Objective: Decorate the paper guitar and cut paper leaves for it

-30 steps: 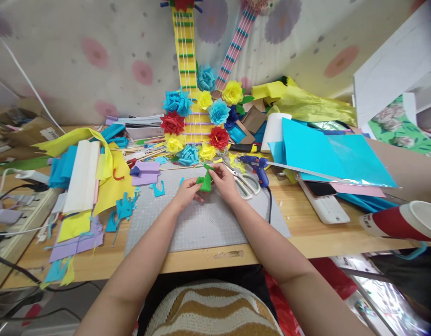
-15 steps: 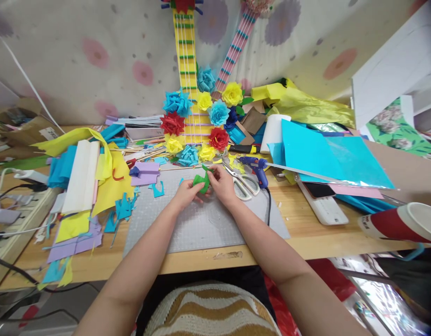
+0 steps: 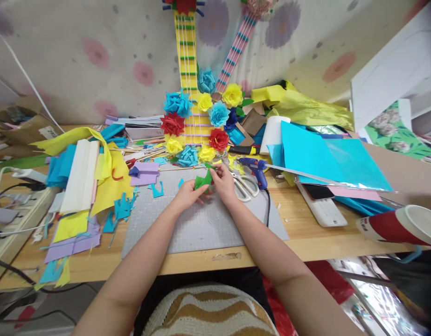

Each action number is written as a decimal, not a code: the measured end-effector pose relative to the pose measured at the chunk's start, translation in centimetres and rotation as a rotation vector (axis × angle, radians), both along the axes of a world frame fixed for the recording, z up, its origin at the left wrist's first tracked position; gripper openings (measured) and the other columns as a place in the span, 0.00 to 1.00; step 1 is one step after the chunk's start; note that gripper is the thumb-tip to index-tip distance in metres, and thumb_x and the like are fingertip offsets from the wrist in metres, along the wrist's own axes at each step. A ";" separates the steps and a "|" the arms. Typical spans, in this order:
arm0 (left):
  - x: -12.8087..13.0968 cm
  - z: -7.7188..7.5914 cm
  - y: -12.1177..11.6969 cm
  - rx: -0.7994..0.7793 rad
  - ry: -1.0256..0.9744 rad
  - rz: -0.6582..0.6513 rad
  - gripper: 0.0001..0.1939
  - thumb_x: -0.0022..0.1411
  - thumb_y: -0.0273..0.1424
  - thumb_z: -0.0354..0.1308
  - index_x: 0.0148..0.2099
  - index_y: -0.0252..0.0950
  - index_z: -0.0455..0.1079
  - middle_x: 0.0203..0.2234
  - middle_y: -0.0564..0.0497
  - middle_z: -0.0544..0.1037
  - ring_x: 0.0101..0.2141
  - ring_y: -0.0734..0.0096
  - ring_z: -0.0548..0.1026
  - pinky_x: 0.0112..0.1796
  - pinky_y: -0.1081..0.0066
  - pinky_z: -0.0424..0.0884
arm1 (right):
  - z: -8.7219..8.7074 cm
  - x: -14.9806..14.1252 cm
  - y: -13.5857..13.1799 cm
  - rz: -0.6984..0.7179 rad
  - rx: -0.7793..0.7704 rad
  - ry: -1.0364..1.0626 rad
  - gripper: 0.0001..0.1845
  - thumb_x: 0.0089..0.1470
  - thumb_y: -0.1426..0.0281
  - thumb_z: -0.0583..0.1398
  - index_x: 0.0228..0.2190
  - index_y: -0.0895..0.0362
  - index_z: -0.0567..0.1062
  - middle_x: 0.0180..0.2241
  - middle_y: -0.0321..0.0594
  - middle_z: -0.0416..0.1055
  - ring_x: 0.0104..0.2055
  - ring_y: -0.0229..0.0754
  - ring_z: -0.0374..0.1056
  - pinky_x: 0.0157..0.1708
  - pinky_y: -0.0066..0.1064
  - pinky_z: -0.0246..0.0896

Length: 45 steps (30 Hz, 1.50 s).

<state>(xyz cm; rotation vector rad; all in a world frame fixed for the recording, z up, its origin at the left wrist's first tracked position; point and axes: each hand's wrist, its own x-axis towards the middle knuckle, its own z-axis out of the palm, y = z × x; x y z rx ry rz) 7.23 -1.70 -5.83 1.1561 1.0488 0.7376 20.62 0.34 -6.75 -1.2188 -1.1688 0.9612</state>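
Observation:
Between my two hands is a piece of green crepe paper (image 3: 203, 181), held above the grey cutting mat (image 3: 201, 228). My left hand (image 3: 188, 194) pinches its lower left side, thumb on top. The fingers of my right hand (image 3: 222, 182) close on its upper right end, where a narrow green bit sticks up. Scissors with white handles (image 3: 246, 187) lie just right of my right hand, blades partly hidden behind it. Beyond them rests a blue glue gun (image 3: 255, 170). Behind my hands stands a yellow paper guitar (image 3: 188, 60) decorated with paper flowers.
Crepe paper rolls (image 3: 80, 177) and blue scraps (image 3: 122, 207) lie on the left. To the right are blue paper sheets (image 3: 316, 154), a white phone-like device (image 3: 323, 210) and a red-and-white paper cup (image 3: 399, 226) by the table edge. A power strip (image 3: 17, 228) sits far left.
The green paper has turned a little in my fingers and looks more drawn out toward the right hand. Both hands keep their grip in nearly the same place.

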 end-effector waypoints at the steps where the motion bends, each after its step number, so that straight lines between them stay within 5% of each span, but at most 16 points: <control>1: 0.0 0.1 0.0 -0.023 -0.007 -0.002 0.19 0.50 0.39 0.60 0.39 0.31 0.66 0.29 0.44 0.78 0.26 0.69 0.77 0.19 0.77 0.69 | 0.1 0.0 0.0 0.012 -0.013 0.033 0.13 0.45 0.60 0.57 0.31 0.54 0.65 0.18 0.28 0.61 0.19 0.33 0.58 0.20 0.26 0.55; 7: 0.0 0.4 0.1 -0.042 -0.110 0.085 0.19 0.51 0.40 0.59 0.41 0.30 0.67 0.30 0.43 0.78 0.26 0.68 0.77 0.22 0.74 0.72 | 1.2 0.5 -0.5 0.248 -0.196 0.249 0.20 0.39 0.59 0.62 0.34 0.54 0.66 0.24 0.31 0.68 0.25 0.34 0.64 0.27 0.28 0.61; 11: -0.3 0.5 0.3 -0.028 -0.145 0.115 0.20 0.50 0.40 0.60 0.41 0.30 0.67 0.31 0.44 0.78 0.28 0.67 0.77 0.24 0.72 0.73 | 1.1 0.5 -0.8 0.339 -0.168 0.198 0.16 0.36 0.62 0.65 0.27 0.56 0.68 0.26 0.34 0.68 0.28 0.34 0.64 0.28 0.28 0.59; 21: -0.3 0.5 0.2 0.049 -0.109 0.201 0.24 0.38 0.36 0.67 0.38 0.31 0.68 0.28 0.50 0.75 0.27 0.71 0.75 0.24 0.73 0.72 | 0.5 0.3 -0.3 0.207 -0.096 0.144 0.13 0.36 0.63 0.63 0.23 0.56 0.67 0.22 0.32 0.64 0.23 0.33 0.59 0.27 0.29 0.56; 27: -0.5 0.4 0.5 -0.034 -0.105 0.206 0.23 0.33 0.32 0.69 0.34 0.31 0.68 0.22 0.53 0.75 0.23 0.73 0.74 0.24 0.74 0.71 | 0.1 0.1 -0.2 0.151 -0.058 0.069 0.10 0.38 0.64 0.61 0.22 0.56 0.67 0.21 0.32 0.63 0.23 0.33 0.58 0.27 0.29 0.54; 37: -1.4 0.5 0.7 -0.069 -0.132 0.139 0.18 0.41 0.34 0.67 0.35 0.30 0.72 0.31 0.45 0.78 0.30 0.68 0.77 0.28 0.72 0.72 | -0.1 0.3 0.0 0.132 -0.057 0.111 0.11 0.38 0.63 0.62 0.22 0.56 0.68 0.21 0.32 0.63 0.23 0.33 0.58 0.27 0.28 0.54; 45: -1.2 1.1 0.5 -0.046 -0.124 0.137 0.22 0.36 0.32 0.69 0.37 0.31 0.71 0.28 0.48 0.77 0.28 0.71 0.75 0.28 0.72 0.72 | 0.0 0.4 0.0 0.168 -0.080 0.113 0.12 0.37 0.62 0.62 0.23 0.56 0.67 0.21 0.32 0.63 0.23 0.33 0.58 0.27 0.28 0.55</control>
